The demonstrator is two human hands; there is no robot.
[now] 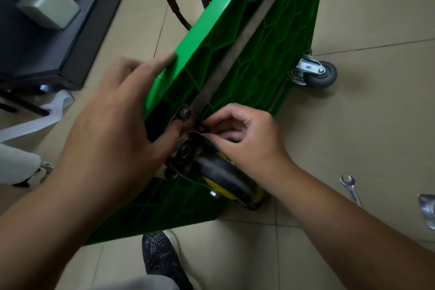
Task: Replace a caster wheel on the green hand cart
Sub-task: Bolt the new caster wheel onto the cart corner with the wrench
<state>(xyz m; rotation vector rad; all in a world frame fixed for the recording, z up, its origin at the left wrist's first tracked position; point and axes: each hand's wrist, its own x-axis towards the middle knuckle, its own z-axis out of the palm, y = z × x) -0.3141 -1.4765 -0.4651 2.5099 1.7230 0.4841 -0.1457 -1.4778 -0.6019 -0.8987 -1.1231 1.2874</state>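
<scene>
The green hand cart (pixel 266 37) stands on its edge on the tiled floor, its ribbed underside facing me. A caster (pixel 226 176) with a black tyre and yellow hub sits at the cart's near corner on a metal plate. My left hand (pixel 117 125) grips the cart's near edge, fingers over the rim and thumb pressed by the caster plate. My right hand (pixel 244 134) pinches something small at the top of the plate; the item itself is hidden by my fingers. A grey caster (pixel 317 74) stays mounted at the far right corner.
A steel spanner (pixel 350 189) lies on the floor at the right, with a loose metal bracket (pixel 427 212) beyond it at the frame edge. A dark cabinet (pixel 47 30) stands at the left. My shoe (pixel 160 256) is below the cart.
</scene>
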